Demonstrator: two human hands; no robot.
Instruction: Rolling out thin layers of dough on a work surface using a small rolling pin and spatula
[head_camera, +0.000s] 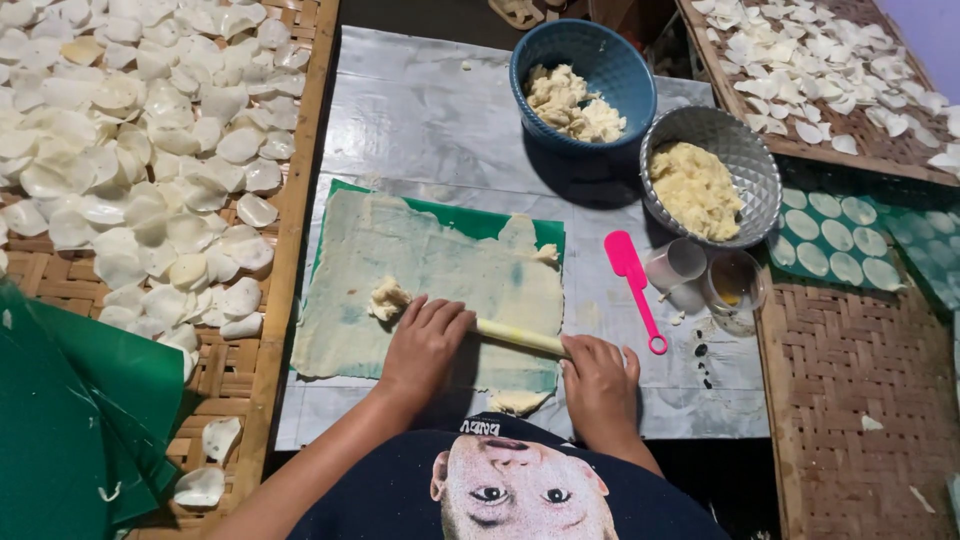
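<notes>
Both palms press down on a pale rolling pin (520, 337): left hand (425, 345) flat over one end, right hand (600, 385) over the other, fingers loosely curled. The pin lies across the near edge of the thin dough sheet (430, 290), with a small dough lump (388, 298) just beyond the left hand.

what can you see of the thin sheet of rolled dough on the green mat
The thin pale sheet of rolled dough lies flat on a green plastic mat, covering most of it. It is roughly rectangular with ragged edges, thin enough for green to show through in patches. A small lump of dough sits on its left part. A pale yellow rolling pin lies across its near edge, with the left hand and right hand pressing on it. A bit of dough spills past the near edge.
</notes>
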